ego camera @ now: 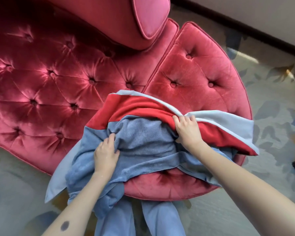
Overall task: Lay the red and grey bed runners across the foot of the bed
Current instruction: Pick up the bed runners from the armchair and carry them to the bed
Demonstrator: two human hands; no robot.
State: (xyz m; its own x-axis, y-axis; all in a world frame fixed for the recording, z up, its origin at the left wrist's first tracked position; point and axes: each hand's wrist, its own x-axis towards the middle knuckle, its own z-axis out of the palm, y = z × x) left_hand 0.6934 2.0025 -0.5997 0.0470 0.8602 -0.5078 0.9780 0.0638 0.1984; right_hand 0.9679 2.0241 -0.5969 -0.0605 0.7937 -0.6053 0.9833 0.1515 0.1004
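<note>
Barely begun: crumpled red and grey fabric bed runners (143, 138) sit bunched on a tufted red velvet chaise (203, 74). The left hand (106, 154) and right hand (187, 132) grip folds with curled fingers; all laying remains.

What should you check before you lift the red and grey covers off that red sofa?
1. Left hand grips the grey cloth: ok.
2. Right hand grips the red cloth at its edge: ok.
3. Cloth smooth and ready to spread: not ok, it is bunched up on the red sofa.
4. Loose corner kept off the carpet: cannot tell.
5. Way to the bed: cannot tell, no bed in view.
</note>
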